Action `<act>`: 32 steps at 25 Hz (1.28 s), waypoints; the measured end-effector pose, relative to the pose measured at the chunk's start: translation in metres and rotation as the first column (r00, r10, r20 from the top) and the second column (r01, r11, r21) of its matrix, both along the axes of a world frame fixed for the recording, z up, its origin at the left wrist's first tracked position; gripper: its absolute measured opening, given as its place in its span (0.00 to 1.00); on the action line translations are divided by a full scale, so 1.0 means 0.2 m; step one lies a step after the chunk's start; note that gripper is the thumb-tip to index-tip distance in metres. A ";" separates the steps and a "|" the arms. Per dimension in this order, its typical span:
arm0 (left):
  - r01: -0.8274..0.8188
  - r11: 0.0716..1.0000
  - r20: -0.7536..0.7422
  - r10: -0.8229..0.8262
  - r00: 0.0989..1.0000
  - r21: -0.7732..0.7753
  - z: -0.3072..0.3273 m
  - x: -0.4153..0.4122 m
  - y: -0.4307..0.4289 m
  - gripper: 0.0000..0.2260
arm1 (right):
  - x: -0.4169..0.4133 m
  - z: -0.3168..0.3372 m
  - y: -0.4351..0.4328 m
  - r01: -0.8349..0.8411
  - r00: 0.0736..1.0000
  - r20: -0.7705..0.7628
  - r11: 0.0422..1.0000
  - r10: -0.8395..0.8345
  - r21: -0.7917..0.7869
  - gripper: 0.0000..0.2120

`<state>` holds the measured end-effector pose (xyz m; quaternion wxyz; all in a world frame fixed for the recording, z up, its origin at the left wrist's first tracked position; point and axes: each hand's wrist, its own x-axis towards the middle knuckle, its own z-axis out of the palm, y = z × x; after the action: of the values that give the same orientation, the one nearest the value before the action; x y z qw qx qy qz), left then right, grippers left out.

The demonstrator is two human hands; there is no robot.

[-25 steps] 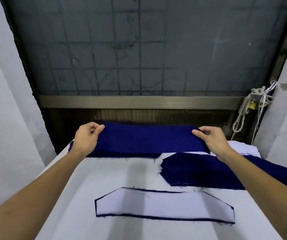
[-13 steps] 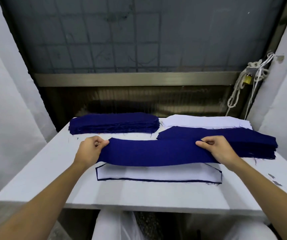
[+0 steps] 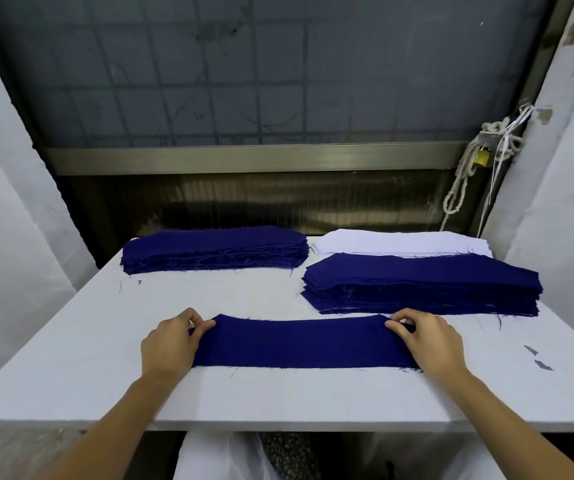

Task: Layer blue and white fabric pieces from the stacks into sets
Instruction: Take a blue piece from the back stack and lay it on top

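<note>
Head view. Left hand (image 3: 169, 341) and right hand (image 3: 429, 341) each pinch one end of the blue piece (image 3: 304, 342) with curled fingers (image 3: 202, 328); the piece lies flat on the near table (image 3: 71, 358). Behind it are the left blue stack (image 3: 214, 249) and the right blue stack (image 3: 420, 284), with the white stack (image 3: 400, 242) touching the latter's far edge.

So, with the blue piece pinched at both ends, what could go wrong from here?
1. The left hand and right hand pinch the blue piece at its ends; an uneven release could leave it skewed or wrinkled.
2. The nearer blue stack sits close behind the right hand, which might snag its frayed top layers.
3. Loose scraps on the table by the right arm could get swept into a set.
</note>
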<state>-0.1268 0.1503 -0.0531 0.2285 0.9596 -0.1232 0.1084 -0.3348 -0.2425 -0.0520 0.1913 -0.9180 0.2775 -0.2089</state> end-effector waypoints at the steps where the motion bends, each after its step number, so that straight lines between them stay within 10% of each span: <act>1: -0.011 1.000 0.006 0.011 1.000 -0.017 -0.01 0.00 0.00 0.16 | 0.00 0.00 0.00 0.001 1.000 -0.017 0.999 -0.001 -0.034 0.07; 17: 0.123 0.992 0.100 -0.123 0.987 0.008 -0.06 0.03 0.00 0.18 | 0.02 -0.06 0.01 -0.041 0.995 -0.093 0.974 0.020 -0.224 0.22; 24: 0.178 0.975 -0.055 -0.187 0.981 -0.134 -0.03 0.01 0.01 0.16 | -0.03 0.01 0.03 -0.182 0.983 0.003 0.983 0.182 0.012 0.05; 32: 0.301 0.867 -0.254 -0.419 0.872 -0.397 0.25 0.05 0.03 0.09 | -0.13 0.15 -0.04 -0.302 0.939 0.214 0.942 0.268 0.146 0.19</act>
<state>-0.1168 0.1563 -0.0029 0.4265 0.8680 -0.2413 -0.0801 -0.3599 -0.2515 -0.0229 0.3260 -0.9036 0.1387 -0.2407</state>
